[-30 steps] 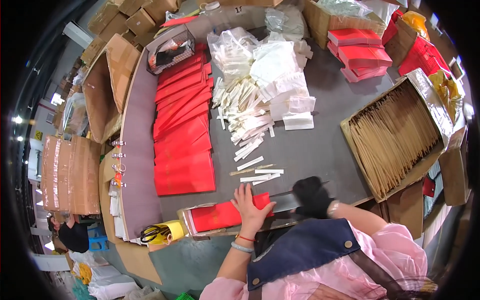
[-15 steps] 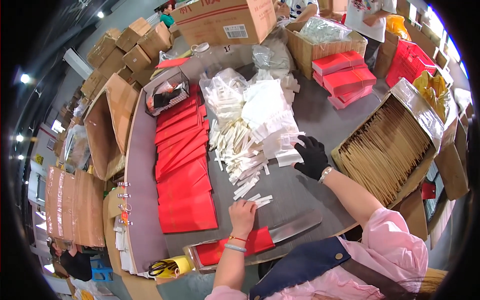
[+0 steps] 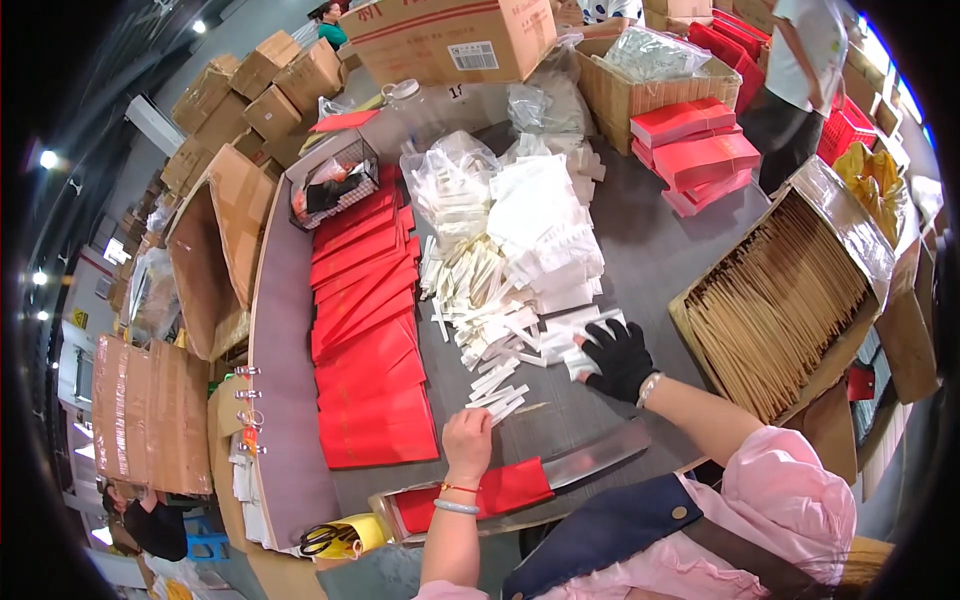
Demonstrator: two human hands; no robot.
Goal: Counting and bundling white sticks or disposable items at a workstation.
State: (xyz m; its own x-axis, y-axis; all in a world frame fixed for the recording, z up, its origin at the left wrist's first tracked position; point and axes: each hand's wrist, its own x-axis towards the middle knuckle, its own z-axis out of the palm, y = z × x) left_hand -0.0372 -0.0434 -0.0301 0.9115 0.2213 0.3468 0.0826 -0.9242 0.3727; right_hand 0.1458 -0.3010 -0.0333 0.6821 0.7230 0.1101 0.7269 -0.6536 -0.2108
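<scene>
My left hand (image 3: 467,440) is closed, fingertips together beside a few narrow white strips (image 3: 498,398) on the dark table; whether a strip is between them I cannot make out. My right hand (image 3: 618,362), in a black fingerless glove, grips the edge of some small white packets (image 3: 570,332). These lie just below a large pile of white packets (image 3: 550,235) and a heap of loose strips (image 3: 470,290). Under my left wrist, a red envelope (image 3: 515,486) rests in a shallow tray by the table's near edge.
Overlapping red envelopes (image 3: 375,415) run down the left side beneath a wire basket (image 3: 340,185). To the right stands a carton packed with thin brown sticks (image 3: 780,300). Bundled red packs (image 3: 700,150) sit behind it, with a person (image 3: 800,60) beyond.
My right hand has drawn several white packets toward me, away from the pile. My left hand has shifted slightly left and down. The person at the back right has moved further right.
</scene>
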